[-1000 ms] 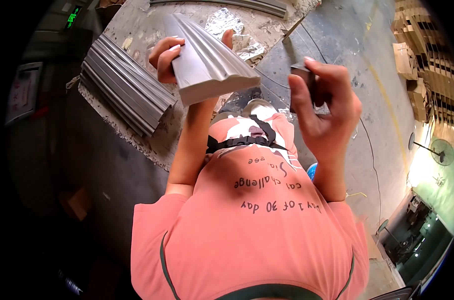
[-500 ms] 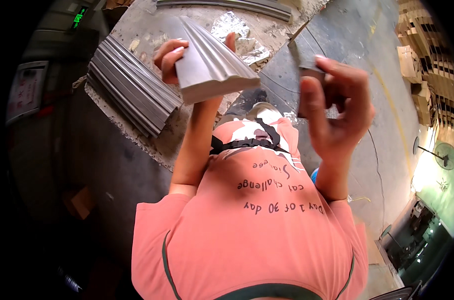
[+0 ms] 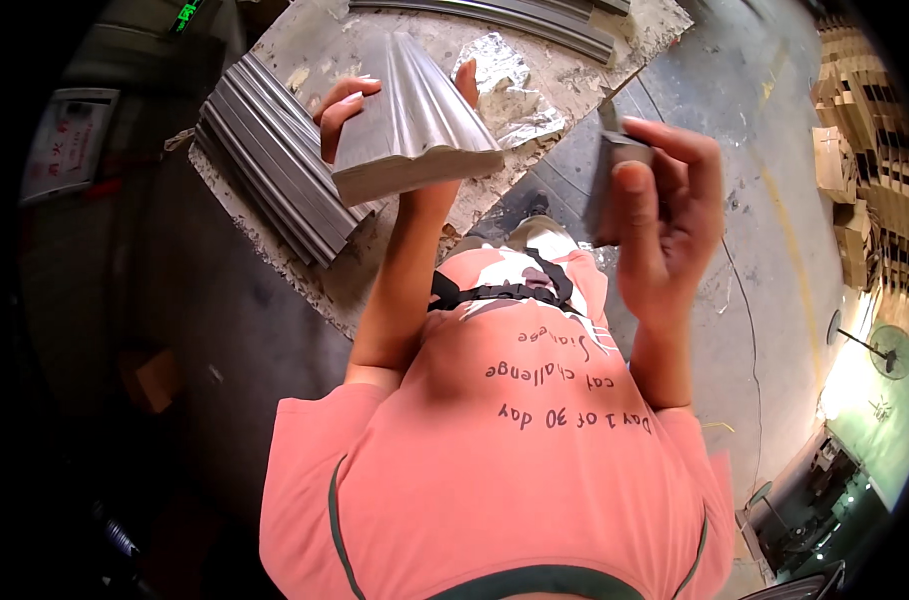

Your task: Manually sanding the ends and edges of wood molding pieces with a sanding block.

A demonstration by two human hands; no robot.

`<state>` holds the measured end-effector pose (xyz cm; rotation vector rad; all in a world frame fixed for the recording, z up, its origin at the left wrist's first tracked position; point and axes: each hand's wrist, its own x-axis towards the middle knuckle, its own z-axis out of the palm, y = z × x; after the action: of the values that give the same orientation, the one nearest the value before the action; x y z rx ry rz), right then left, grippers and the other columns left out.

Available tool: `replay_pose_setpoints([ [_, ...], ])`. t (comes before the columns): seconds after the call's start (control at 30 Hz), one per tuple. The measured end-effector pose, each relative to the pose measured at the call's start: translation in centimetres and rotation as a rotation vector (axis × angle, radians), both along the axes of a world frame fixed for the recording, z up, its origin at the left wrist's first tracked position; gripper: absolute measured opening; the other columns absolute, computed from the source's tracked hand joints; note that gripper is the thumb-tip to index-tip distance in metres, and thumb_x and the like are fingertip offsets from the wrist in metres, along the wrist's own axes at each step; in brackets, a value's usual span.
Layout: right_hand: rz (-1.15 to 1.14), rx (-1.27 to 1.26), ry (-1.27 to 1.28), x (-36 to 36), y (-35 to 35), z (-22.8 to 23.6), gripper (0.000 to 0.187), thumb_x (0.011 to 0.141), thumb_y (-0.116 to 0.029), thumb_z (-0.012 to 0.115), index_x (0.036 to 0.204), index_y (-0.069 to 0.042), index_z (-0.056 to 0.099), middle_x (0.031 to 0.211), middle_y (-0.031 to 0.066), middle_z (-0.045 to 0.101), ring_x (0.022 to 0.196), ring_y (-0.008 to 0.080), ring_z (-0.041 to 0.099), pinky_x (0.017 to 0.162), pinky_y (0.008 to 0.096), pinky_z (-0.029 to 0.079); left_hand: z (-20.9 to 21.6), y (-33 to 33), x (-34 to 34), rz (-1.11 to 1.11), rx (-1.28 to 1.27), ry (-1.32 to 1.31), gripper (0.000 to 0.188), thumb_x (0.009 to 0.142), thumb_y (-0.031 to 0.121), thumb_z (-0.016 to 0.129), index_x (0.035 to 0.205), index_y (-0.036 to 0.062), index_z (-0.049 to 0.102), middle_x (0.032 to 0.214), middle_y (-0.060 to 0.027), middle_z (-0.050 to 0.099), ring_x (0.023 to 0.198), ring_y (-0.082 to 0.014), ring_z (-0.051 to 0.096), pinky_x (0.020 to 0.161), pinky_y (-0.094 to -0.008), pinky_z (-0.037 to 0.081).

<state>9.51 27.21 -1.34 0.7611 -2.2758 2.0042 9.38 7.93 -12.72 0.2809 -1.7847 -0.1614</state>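
Grasping with the left hand [image 3: 339, 114] a short, silver-grey, metallic-looking length of profiled moulding [image 3: 415, 125], with digits visible at both long edges and the palm hidden beneath. Holding it raised in front of the body, seen against a worn, pale, grey-stained worktable [image 3: 320, 55], with the rippled face upward and the cut end toward the chest. Pinching in the right hand [image 3: 678, 210], between thumb and bent fingers, a small, dark grey-brown, angular block [image 3: 603, 195], slightly blurred and clear of the moulding, off to its right. Unable to tell the block's material. Having on the worktable's left side a bundle of long, grey, ridged strips [image 3: 270, 155], laid side by side, with crumpled silver foil [image 3: 495, 72] beyond the raised moulding and more grey, ridged lengths [image 3: 505, 18] along the far edge. Wearing a salmon-pink, short-sleeved T-shirt [image 3: 475, 470] with dark green trim, and a black buckled strap [image 3: 502, 292] at the waist. Standing on a smooth grey floor [image 3: 765, 330], with stacked brown cardboard [image 3: 875, 130] and a round, caged fan [image 3: 892, 352] farther off to the right.
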Motion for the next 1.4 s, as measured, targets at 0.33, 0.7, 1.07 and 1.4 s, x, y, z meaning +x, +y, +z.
replay_pose_setpoints([
  [0.33, 0.116, 0.036, 0.282, 1.0, -3.4, -0.6, 0.035, 0.080, -0.010, 0.080, 0.109, -0.001, 0.062, 0.071, 0.0055, 0.062, 0.051, 0.0112, 0.056, 0.047, 0.0238, 0.044, 0.8, -0.3, -0.2, -0.107, 0.131, 0.110, 0.073, 0.071, 0.027, 0.089, 0.122, 0.0028, 0.043, 0.106, -0.0106, 0.050, 0.088, -0.0216, 0.054, 0.074, -0.0329, 0.043],
  [0.7, 0.097, -0.035, 0.517, 0.0, -4.4, -0.2, 0.034, 0.077, -0.007, 0.081, 0.104, 0.002, 0.062, 0.084, 0.0110, 0.071, 0.058, 0.0173, 0.064, 0.049, 0.0259, 0.050, 0.9, -0.8, -0.3, -0.100, 0.159, 0.148, 0.081, 0.065, 0.025, 0.093, 0.119, 0.0053, 0.037, 0.108, -0.0080, 0.043, 0.092, -0.0189, 0.049, 0.081, -0.0334, 0.039],
  [1.07, 0.138, 0.062, 0.350, -0.4, -3.3, 0.3, 0.033, 0.082, -0.009, 0.079, 0.109, 0.000, 0.061, 0.079, 0.0053, 0.068, 0.055, 0.0086, 0.057, 0.048, 0.0228, 0.042, 1.0, -2.4, -0.6, -0.082, 0.112, 0.335, 0.090, 0.059, 0.022, 0.097, 0.116, 0.0077, 0.030, 0.109, -0.0055, 0.036, 0.095, -0.0163, 0.045, 0.089, -0.0339, 0.036],
  [1.4, 0.124, 0.123, 0.346, 0.0, -1.3, -1.3, 0.030, 0.078, -0.007, 0.083, 0.101, 0.001, 0.067, 0.086, 0.0084, 0.071, 0.057, 0.0122, 0.064, 0.050, 0.0239, 0.052, 1.9, -1.8, 0.9, -0.119, 0.203, 0.115, 0.087, 0.067, 0.012, 0.093, 0.123, 0.0046, 0.027, 0.108, -0.0051, 0.037, 0.103, -0.0161, 0.039, 0.091, -0.0346, 0.036],
])
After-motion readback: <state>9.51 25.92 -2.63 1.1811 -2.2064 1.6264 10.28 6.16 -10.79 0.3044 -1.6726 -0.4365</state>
